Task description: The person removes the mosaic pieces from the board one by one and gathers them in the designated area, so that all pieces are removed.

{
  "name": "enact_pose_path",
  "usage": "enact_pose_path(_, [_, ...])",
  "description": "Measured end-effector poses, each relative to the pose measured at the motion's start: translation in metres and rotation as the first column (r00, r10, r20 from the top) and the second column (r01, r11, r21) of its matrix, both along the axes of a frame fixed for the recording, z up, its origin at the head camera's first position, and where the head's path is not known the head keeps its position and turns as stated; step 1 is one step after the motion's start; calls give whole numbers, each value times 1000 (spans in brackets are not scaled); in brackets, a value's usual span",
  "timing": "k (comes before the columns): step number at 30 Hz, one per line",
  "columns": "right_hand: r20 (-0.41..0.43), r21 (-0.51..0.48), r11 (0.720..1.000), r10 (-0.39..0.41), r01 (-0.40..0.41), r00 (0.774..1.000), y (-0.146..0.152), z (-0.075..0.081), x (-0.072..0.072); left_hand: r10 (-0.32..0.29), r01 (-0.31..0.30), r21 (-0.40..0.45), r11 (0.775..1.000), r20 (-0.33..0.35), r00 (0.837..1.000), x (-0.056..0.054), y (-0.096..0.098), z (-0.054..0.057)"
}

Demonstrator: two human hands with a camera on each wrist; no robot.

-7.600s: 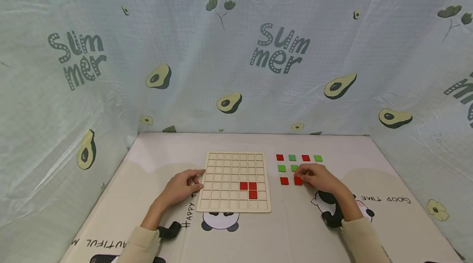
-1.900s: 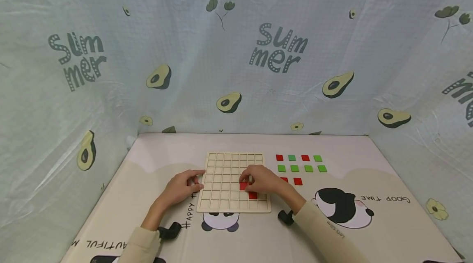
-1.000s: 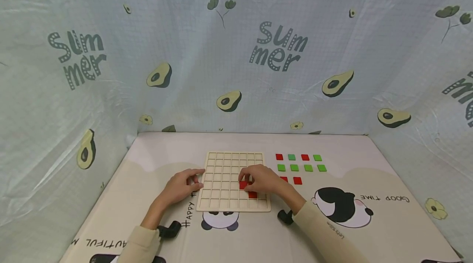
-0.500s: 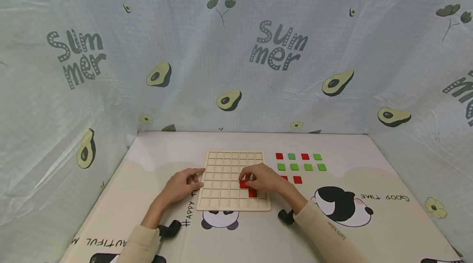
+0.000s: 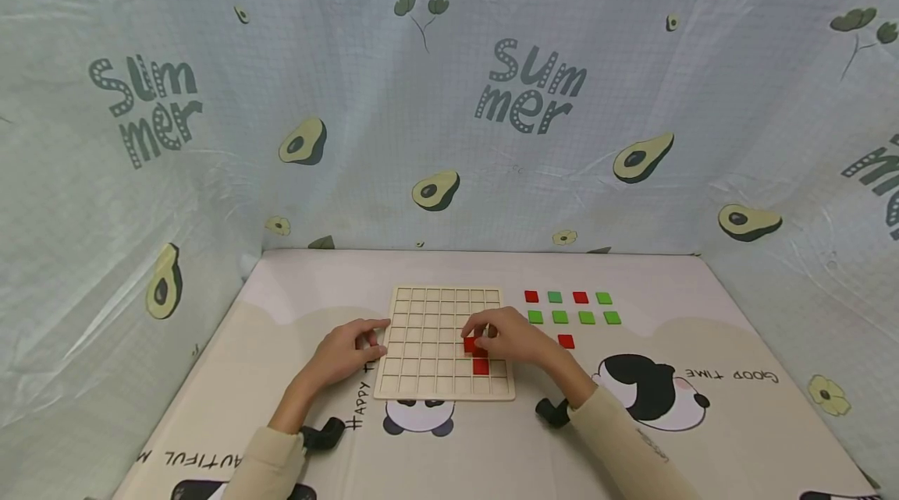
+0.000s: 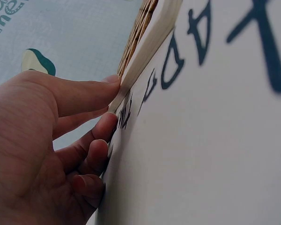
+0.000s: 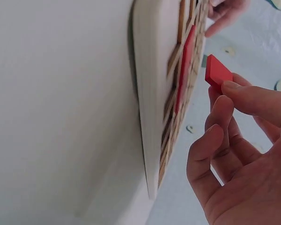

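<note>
A pale wooden grid board (image 5: 414, 344) lies flat on the table. Just above its right half, my right hand (image 5: 516, 336) pinches a red square tile (image 7: 218, 73) between thumb and fingertips, tilted and clear of the board in the right wrist view. More red sits in the grid beneath it, including a seated red tile (image 5: 481, 367) below the fingers. At the board's left edge my left hand (image 5: 344, 354) touches the rim with straight index finger and thumb; its other fingers curl loosely under in the left wrist view.
Right of the board lie rows of loose tiles: several green tiles (image 5: 559, 317), a darker green tile (image 5: 555, 297) and red tiles (image 5: 566, 342), one spot covered by my right hand. A patterned sheet (image 5: 449, 94) rises behind the table (image 5: 435, 469).
My right hand, earlier at the loose tiles, came over the board and fingered a red tile set there. Now it has lifted that tile and shifted slightly right. My left hand stays put.
</note>
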State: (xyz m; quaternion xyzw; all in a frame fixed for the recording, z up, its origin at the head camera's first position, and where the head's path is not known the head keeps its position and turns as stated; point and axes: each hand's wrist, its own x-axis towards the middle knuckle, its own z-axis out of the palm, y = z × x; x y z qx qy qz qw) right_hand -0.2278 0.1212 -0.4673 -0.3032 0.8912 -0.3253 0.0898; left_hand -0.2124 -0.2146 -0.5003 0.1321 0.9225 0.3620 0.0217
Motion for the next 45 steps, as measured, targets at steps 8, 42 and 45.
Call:
enact_pose_path(8, [9, -49, 998, -38, 38, 999, 29, 6, 4, -2, 2, 3, 1000, 3, 1000, 1, 0, 0])
enact_pose_path(42, [59, -52, 970, -235, 238, 970, 162, 0, 6, 1, -1, 5, 1000, 0, 1000, 3, 2, 3])
enact_pose_path(45, [69, -55, 970, -234, 238, 970, 169, -1, 7, 3, -3, 2, 1000, 4, 1000, 2, 3, 3])
